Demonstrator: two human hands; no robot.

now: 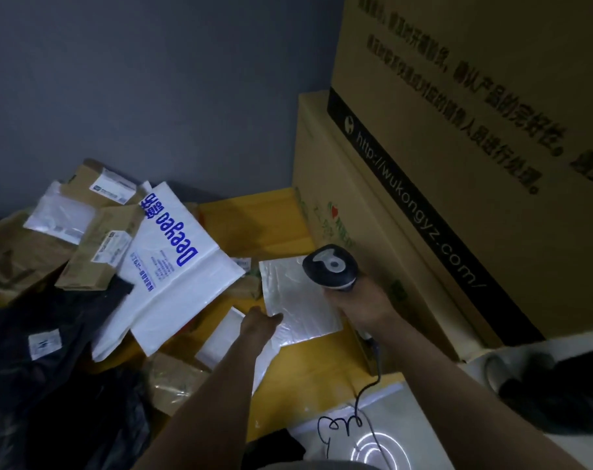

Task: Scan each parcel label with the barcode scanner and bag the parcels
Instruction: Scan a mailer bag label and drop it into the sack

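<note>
My right hand [362,305] grips the handle of a dark barcode scanner [330,268], whose head points down over a silvery-white plastic parcel [298,300]. My left hand [259,325] holds the near left edge of that parcel, which lies on yellow cardboard [268,218]. A coiled cable [352,415] runs from the scanner toward me. Left of it lies a large white mailer with blue lettering [176,266]. A black bag [51,385] fills the lower left.
Several small cardboard boxes with labels [98,256] and a clear plastic packet [61,212] are piled at the left. Big stacked cartons [457,164] wall off the right side. A small white packet [220,337] lies under my left wrist. A grey wall stands behind.
</note>
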